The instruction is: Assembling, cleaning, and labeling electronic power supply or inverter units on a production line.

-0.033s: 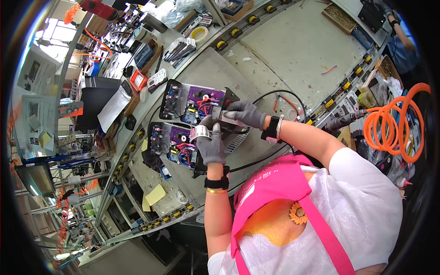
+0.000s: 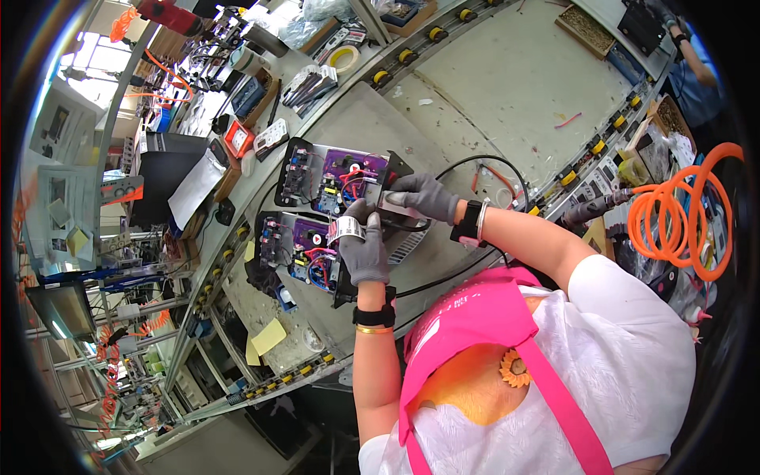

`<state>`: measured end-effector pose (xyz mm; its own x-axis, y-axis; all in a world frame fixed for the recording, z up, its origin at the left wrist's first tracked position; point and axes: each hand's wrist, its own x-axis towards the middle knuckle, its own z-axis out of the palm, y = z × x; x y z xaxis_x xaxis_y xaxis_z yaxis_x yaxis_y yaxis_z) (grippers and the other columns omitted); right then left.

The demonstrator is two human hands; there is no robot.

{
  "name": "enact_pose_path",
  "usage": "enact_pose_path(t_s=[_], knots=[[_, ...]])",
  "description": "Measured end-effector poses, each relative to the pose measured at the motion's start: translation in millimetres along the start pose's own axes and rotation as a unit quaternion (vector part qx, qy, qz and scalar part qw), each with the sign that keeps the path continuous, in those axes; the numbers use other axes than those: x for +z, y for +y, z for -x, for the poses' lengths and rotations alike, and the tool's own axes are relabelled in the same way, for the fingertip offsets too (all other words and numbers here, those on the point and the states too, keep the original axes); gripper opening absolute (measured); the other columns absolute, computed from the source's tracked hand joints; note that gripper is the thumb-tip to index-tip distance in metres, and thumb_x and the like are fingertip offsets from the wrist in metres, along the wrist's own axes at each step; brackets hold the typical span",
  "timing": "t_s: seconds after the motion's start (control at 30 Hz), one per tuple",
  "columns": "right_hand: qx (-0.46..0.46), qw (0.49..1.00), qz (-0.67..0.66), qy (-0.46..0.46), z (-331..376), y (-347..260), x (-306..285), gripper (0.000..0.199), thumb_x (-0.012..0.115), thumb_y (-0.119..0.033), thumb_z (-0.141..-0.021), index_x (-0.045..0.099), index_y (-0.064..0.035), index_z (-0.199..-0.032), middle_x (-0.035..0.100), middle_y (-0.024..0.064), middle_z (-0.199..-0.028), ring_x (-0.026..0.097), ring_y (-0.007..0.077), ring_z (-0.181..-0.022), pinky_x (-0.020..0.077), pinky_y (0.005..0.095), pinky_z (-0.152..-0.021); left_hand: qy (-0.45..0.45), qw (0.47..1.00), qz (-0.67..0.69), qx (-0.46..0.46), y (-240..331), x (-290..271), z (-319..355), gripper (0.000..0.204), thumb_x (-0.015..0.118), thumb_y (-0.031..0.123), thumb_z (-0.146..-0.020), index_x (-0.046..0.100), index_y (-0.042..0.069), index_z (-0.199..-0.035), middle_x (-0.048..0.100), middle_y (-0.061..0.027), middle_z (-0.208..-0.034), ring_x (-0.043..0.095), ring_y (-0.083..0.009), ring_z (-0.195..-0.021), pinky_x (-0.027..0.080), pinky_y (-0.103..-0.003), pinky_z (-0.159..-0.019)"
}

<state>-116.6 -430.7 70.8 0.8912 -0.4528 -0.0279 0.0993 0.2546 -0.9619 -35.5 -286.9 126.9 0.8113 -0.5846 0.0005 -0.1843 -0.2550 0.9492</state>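
Two open electronic units with black housings lie side by side, a far unit [image 2: 340, 178] and a near unit [image 2: 301, 245]. Each shows a purple board, red and blue wires and black end plates. My left hand [image 2: 366, 252], in a grey glove, is closed on a white printed label strip [image 2: 347, 228], held above the gap between the units. Grey-gloved too, my right hand [image 2: 427, 198] pinches a pale flat piece [image 2: 400, 207] at the right end of the far unit. Its fingertips partly hide that piece. A black cable [image 2: 451, 277] runs from the near unit's end.
The units lie on a grey work surface [image 2: 380, 119] with yellow-black rollers [image 2: 408, 57] along its edges. An orange coiled air hose [image 2: 673, 214] with a power driver [image 2: 590, 210] is at right. Yellow paper [image 2: 269, 336] lies at lower left. Another person's arm [image 2: 697, 63] shows far right.
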Motion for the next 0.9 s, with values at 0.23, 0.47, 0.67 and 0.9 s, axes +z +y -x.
enact_pose_path(t_s=[0.23, 0.47, 0.67, 0.9], knots=[[0.013, 0.999, -0.042, -0.007, 0.1, 1.9, 1.0, 0.018, 0.064, -0.018, -0.084, 0.067, -0.0005, -0.089, 0.064, 0.0005, -0.077, 0.054, 0.0067, -0.072, 0.0452, 0.0241, -0.066, -0.006, 0.999, -0.027, 0.029, 18.8, 5.3, 2.2, 0.034, 0.06, 0.001, -0.083, 0.054, 0.0, -0.116, 0.064, -0.0088, -0.098, 0.06, -0.0138, -0.08, 0.049, -0.026, -0.071], [0.002, 0.998, -0.054, 0.008, -3.9, 12.6, 8.0, 0.016, 0.063, -0.017, -0.084, 0.066, -0.0006, -0.086, 0.063, 0.0012, -0.074, 0.053, 0.0063, -0.068, 0.0448, 0.0244, -0.062, 0.039, 0.96, -0.265, 0.082, 20.3, 13.9, -2.2, 0.026, 0.066, 0.01, -0.079, 0.061, 0.002, -0.104, 0.067, -0.0107, -0.091, 0.065, -0.0182, -0.08, 0.051, -0.03, -0.074], [0.016, 0.994, 0.099, 0.033, -3.8, 5.6, 5.2, 0.022, 0.063, -0.023, -0.082, 0.066, -0.0014, -0.085, 0.065, 0.0053, -0.072, 0.058, 0.0125, -0.067, 0.0457, 0.0299, -0.061, 0.067, 0.917, -0.369, 0.136, 18.8, 15.9, -3.9, 0.024, 0.069, 0.016, -0.077, 0.064, 0.005, -0.098, 0.067, -0.0108, -0.086, 0.065, -0.0224, -0.078, 0.05, -0.031, -0.073], [0.027, 0.987, 0.156, 0.02, 8.6, 4.4, -22.5, 0.026, 0.062, -0.025, -0.08, 0.066, -0.0035, -0.093, 0.067, 0.0094, -0.08, 0.062, 0.0177, -0.074, 0.048, 0.0312, -0.068, 0.042, 0.997, 0.003, 0.071, 20.7, 0.2, 4.6, 0.031, 0.058, 0.003, -0.084, 0.053, 0.0, -0.115, 0.063, -0.0096, -0.096, 0.059, -0.0122, -0.075, 0.049, -0.026, -0.071]])
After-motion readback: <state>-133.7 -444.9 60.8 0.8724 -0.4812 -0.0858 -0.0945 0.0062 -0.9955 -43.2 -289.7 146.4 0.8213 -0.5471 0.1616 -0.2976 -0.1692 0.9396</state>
